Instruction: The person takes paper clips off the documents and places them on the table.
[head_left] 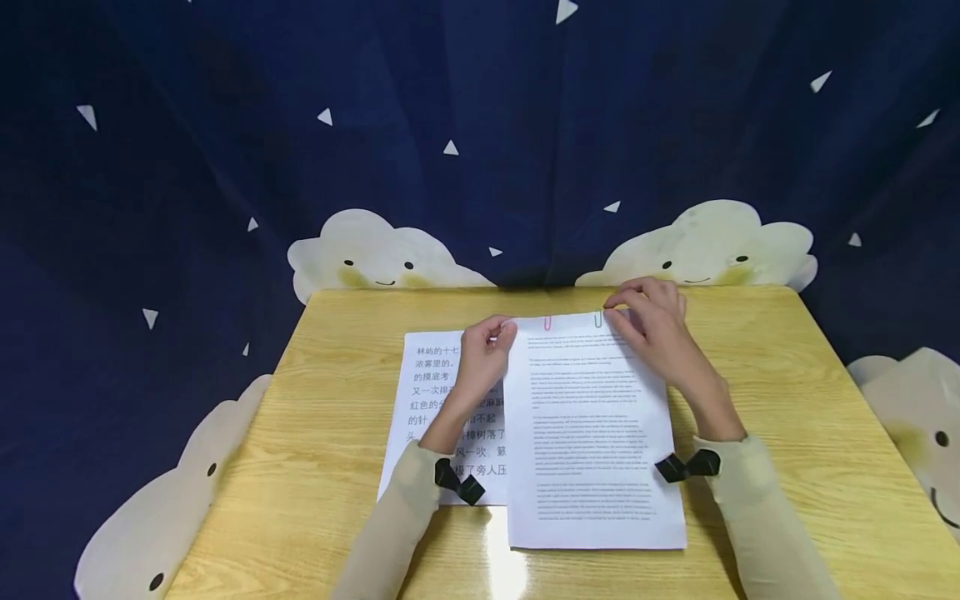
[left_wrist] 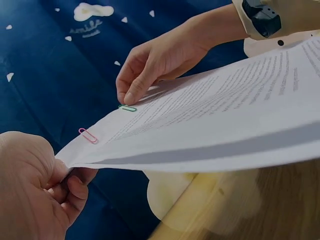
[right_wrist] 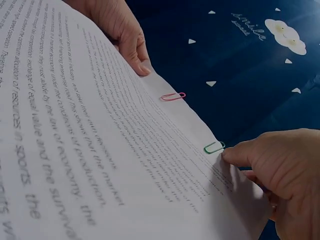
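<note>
A stack of printed paper (head_left: pixel 592 450) is held up at its top edge, its lower part toward the person. My left hand (head_left: pixel 483 358) pinches the top left corner, thumb above and fingers curled under. Farther along that edge my right hand (head_left: pixel 663 333) grips the paper near the right corner, thumb on the printed side and the other fingers behind. A pink paper clip (left_wrist: pixel 88 135) sits on the top edge between the hands. The green paper clip (right_wrist: pixel 214 147) is on the same edge, right by the right thumb's tip.
Another sheet with large Chinese characters (head_left: pixel 435 400) lies on the wooden table (head_left: pixel 300 492), partly covered by the left arm and the stack. A dark blue cloth (head_left: pixel 525 150) with white triangles and clouds hangs behind the table. Black bands (head_left: pixel 686 467) are on both sleeves.
</note>
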